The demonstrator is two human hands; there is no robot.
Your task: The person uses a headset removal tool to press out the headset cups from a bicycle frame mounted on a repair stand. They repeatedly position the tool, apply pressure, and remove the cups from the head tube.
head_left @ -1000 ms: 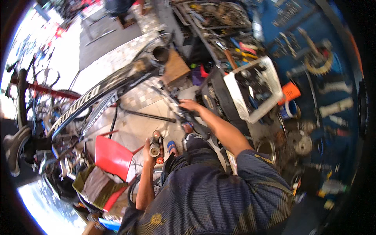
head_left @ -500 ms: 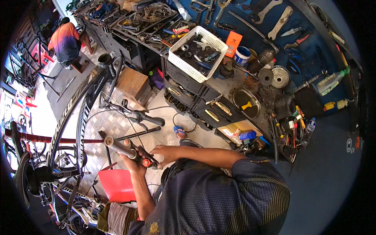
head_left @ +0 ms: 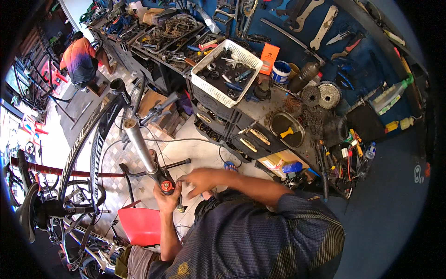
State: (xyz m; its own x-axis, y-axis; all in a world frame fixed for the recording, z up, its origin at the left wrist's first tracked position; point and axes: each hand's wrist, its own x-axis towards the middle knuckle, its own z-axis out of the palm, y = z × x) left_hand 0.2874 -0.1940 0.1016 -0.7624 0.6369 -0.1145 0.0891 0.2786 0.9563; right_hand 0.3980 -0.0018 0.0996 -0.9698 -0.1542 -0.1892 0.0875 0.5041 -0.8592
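Note:
A bicycle suspension fork is held up in front of me, its silver steerer tube slanting away to the upper left. My left hand is wrapped round the fork just below the dark crown. A red knob shows above that hand's fingers. My right hand is close beside the fork on its right, fingers apart; whether a fingertip touches it I cannot tell. The fork's lower part is mostly hidden behind my left hand and body.
A workbench with a white basket of small parts, a metal bowl and cassettes stands ahead right. A bike frame is at left, a red chair beside my left arm. A person crouches far left.
The fork has tipped more upright in view, showing more of its silver tube, and has shifted right. My left hand moved with it. The right hand's fingers have spread apart beside the fork.

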